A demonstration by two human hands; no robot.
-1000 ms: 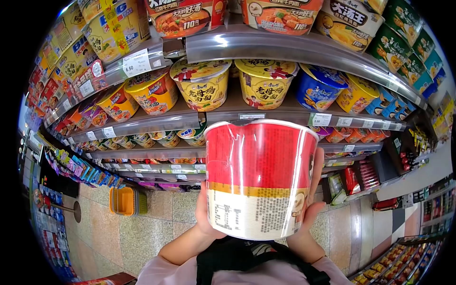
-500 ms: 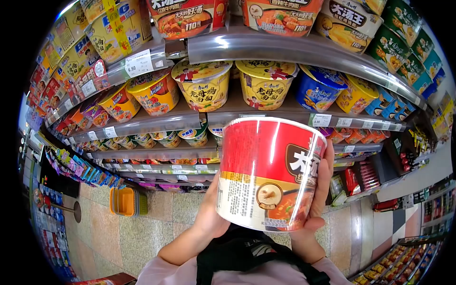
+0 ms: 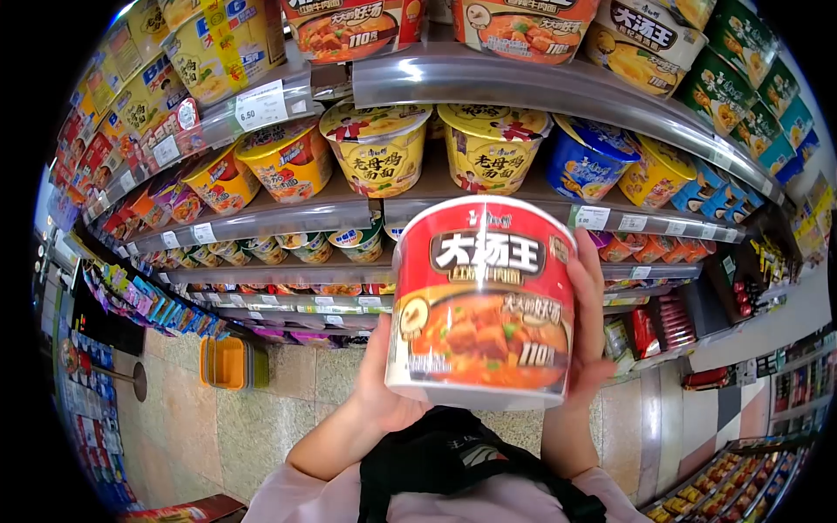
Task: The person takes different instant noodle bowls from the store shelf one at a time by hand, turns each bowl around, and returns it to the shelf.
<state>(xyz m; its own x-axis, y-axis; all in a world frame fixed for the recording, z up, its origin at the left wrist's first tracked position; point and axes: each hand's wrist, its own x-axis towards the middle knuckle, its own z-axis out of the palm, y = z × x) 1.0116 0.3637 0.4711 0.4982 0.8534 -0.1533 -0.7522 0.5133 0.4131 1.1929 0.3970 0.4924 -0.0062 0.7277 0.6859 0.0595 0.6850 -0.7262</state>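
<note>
A large red-and-white instant noodle bucket (image 3: 484, 301) is held up before my chest, its front label with a beef noodle picture facing me. My left hand (image 3: 381, 383) supports its lower left side. Round its right side wraps my right hand (image 3: 588, 322), the fingers partly behind the tub and the lower part blurred. Behind it on the shelf stand two yellow chicken noodle tubs (image 3: 377, 157), with a blue tub (image 3: 593, 159) to their right.
Red noodle buckets (image 3: 523, 33) line the upper shelf (image 3: 523, 83), whose metal edge juts out. Lower shelves hold smaller cups (image 3: 356, 242). Stacked orange baskets (image 3: 224, 363) sit on the tiled floor at left. A snack rack (image 3: 732, 484) stands at lower right.
The noodle bucket has been turned in my hands, so its front label shows instead of its side text. It has also moved slightly left and up.
</note>
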